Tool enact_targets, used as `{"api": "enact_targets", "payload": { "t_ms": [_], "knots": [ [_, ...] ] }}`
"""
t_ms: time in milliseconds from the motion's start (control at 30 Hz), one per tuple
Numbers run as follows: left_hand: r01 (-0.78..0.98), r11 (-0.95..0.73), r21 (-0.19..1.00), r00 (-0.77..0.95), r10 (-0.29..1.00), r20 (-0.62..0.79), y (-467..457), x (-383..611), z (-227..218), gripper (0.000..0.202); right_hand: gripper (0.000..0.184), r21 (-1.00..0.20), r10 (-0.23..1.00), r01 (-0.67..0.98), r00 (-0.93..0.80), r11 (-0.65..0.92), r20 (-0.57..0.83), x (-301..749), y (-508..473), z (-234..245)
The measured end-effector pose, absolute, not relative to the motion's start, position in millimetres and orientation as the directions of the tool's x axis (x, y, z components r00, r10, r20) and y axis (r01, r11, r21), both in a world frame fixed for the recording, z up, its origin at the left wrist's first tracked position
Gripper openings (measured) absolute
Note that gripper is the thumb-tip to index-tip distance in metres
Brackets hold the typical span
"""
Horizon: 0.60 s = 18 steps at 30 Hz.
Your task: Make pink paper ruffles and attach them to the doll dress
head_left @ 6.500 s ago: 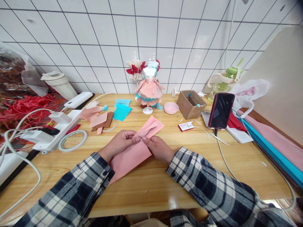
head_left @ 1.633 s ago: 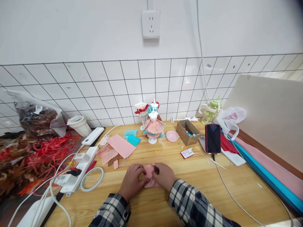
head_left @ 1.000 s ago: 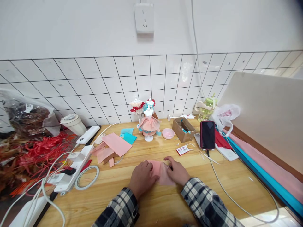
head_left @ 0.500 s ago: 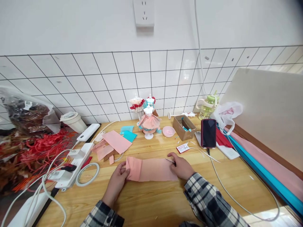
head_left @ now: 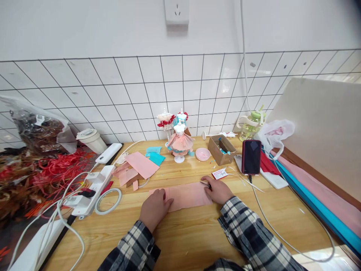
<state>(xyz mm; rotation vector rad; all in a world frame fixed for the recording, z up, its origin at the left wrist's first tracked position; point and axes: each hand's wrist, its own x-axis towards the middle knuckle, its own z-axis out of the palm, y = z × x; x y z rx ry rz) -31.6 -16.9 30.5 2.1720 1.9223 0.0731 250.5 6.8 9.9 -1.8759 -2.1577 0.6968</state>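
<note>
Pink paper strip (head_left: 187,195) flat on the wooden table (head_left: 197,237), long side running left to right, close in front of two plaid sleeves. Left hand (head_left: 154,206) palm down on the strip's left end, fingers laid out flat and closed on nothing, pressing paper against wood. Right hand (head_left: 218,190) at the strip's upper right corner, thumb and forefinger pinched together on a thin dark tool (head_left: 205,183), too small to tell its kind, its tip at the paper's edge. Beyond the strip, towards the tiled wall, a small dress form in a pink ruffled skirt (head_left: 180,142) upright on a white stand, with a pink bowl (head_left: 202,153) just beside it and an open cardboard box (head_left: 222,149) next along. Dark phone (head_left: 251,157) propped upright to the right of the box, cable trailing off across the table. Small red-and-white packet (head_left: 219,173) near the right hand, apart from it. Off to the left, a loose pink sheet (head_left: 141,165) over smaller pink and brown scraps, teal paper (head_left: 156,158) beside it. Ring of clear tape (head_left: 108,195) flat on the wood, touching a white power strip (head_left: 90,186) at the table's left edge.
</note>
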Motion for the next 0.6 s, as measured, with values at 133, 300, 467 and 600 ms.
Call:
{"api": "enact_targets", "payload": {
  "t_ms": [133,300,467,600],
  "knots": [
    [0.951,-0.112,0.287,0.15,0.982,-0.112,-12,-39,26,0.018,0.037,-0.495,0.977,0.865,-0.166,0.079,-0.134,256,5,3],
    [0.723,0.05,0.689,0.02,0.995,-0.093,-11,-75,28,0.03,0.038,-0.491,0.983,0.868,-0.142,0.068,-0.115,262,7,-1],
    [0.883,0.161,0.441,-0.071,0.974,-0.213,-26,-127,27,0.031,0.036,-0.41,0.991,0.912,-0.078,0.028,-0.106,276,13,4],
    [0.979,0.182,0.095,-0.133,0.915,-0.38,-54,-136,41,0.03,0.033,-0.355,0.992,0.933,-0.099,0.065,-0.078,277,20,11]
  ]
}}
